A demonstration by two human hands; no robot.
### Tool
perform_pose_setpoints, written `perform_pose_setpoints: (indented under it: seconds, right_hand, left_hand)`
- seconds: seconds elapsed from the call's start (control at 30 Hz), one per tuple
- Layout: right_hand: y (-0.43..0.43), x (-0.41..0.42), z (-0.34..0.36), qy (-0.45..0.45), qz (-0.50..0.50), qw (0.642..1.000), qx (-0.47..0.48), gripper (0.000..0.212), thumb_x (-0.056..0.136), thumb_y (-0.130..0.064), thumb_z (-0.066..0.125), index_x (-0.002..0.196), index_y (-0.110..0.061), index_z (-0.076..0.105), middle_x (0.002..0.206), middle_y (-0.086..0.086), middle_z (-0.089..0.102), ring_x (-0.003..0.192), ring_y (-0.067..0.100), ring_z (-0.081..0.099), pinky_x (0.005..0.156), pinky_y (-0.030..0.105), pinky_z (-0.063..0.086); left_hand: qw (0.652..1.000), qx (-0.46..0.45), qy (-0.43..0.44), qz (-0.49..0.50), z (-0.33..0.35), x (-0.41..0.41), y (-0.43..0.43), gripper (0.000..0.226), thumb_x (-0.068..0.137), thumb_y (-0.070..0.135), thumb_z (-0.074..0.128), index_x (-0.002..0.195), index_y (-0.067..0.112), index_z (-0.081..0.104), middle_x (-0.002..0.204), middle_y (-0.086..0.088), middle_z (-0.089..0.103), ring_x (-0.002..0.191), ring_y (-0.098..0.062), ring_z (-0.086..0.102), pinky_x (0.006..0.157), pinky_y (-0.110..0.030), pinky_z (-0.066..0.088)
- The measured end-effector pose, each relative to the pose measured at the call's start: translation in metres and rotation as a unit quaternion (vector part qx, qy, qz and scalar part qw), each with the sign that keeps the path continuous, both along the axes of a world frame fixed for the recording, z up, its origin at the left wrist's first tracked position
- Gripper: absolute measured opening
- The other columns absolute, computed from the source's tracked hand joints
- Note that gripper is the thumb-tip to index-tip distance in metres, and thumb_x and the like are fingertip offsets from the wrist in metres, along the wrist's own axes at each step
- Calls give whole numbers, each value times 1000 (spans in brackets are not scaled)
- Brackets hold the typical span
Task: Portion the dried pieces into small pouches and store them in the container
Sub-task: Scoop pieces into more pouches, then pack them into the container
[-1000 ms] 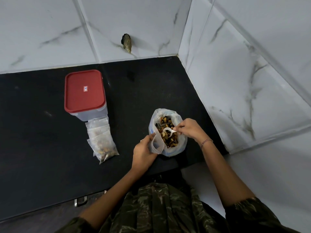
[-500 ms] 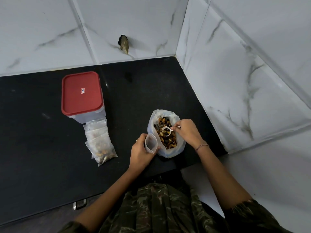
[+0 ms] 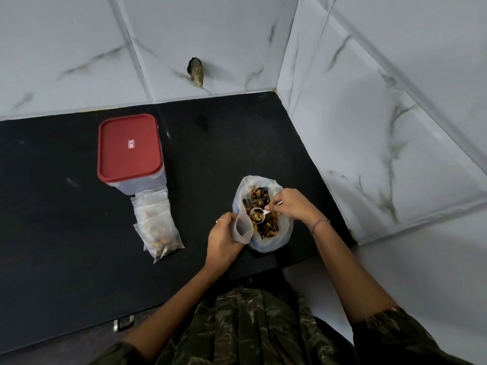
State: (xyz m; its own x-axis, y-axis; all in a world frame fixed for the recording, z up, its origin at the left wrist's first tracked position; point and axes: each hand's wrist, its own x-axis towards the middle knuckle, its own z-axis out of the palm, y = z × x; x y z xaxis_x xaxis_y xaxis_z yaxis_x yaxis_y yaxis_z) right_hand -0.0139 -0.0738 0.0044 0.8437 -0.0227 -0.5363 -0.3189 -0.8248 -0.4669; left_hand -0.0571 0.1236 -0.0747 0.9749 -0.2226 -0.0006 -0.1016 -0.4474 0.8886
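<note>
The black counter carries the red-lidded container at its back left, lid on. The open bag of dried pieces stands front right. Filled pouches lie against the container's front. The left hand grips an empty pouch, mouth open, touching the bag. The right hand pinches a loaded white spoon over the bag.

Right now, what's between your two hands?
Head view: the small open pouch in the left hand and the white spoon in the right hand, above the bag.
</note>
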Motion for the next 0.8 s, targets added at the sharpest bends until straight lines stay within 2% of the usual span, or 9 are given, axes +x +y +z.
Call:
perform_pose_setpoints:
  seconds: [0.1,0.3,0.33,0.4,0.47,0.57,0.73,0.8]
  right_hand:
    - [-3,-1,0,0,-18,1000,14,22,89,-27,63,99,-9,71,72,-7,59,72,4,56,68,19,42]
    - [-9,-10,0,8,-97,993,73,24,88,-26,63,100,-6,70,87,3,65,87,11,59,77,23,43]
    - [-11,-13,1,4,-115,989,89,26,88,-26,64,100,-4,70,89,5,65,85,9,58,76,22,42]
    - [-16,-18,4,-2,-151,982,116,29,87,-25,65,100,0,70,81,6,63,72,5,54,67,17,41]
    - [-19,-22,7,-9,-178,975,134,33,86,-25,66,99,5,69,72,7,57,62,6,48,60,16,39]
    - [-17,-24,16,-34,-208,962,173,32,85,-25,67,95,6,69,67,5,58,59,7,47,59,18,41]
    - [5,-25,44,-91,-215,946,227,22,85,-26,67,86,-4,72,64,0,59,57,4,48,57,15,42]
    - [18,-25,50,-103,-199,949,222,17,85,-27,66,84,-11,72,65,-3,61,60,2,53,62,16,43]
  left_hand:
    - [1000,-6,2,-4,0,0,1,35,73,24,81,100,18,61,95,9,63,88,-3,60,74,-28,54]
    - [1000,-21,10,2,7,1,4,35,72,26,83,97,24,58,93,12,61,89,2,57,71,-16,50]
    - [1000,-20,9,5,9,1,4,36,72,28,83,97,25,57,93,13,61,90,3,57,71,-14,48]
    - [1000,-16,4,14,12,3,5,39,71,31,83,98,26,56,93,15,61,92,5,56,71,-12,47]
    - [1000,-10,-5,24,15,6,6,41,70,35,83,100,26,56,94,17,60,92,5,55,72,-12,47]
    - [999,-5,-8,39,21,13,5,41,71,36,82,100,29,53,94,18,60,92,4,56,74,-16,47]
    - [998,10,-26,53,29,27,5,38,74,34,79,101,27,53,93,17,60,88,2,58,74,-24,53]
    - [998,19,-33,55,29,32,5,40,75,35,78,104,27,52,95,16,60,88,0,59,74,-28,54]
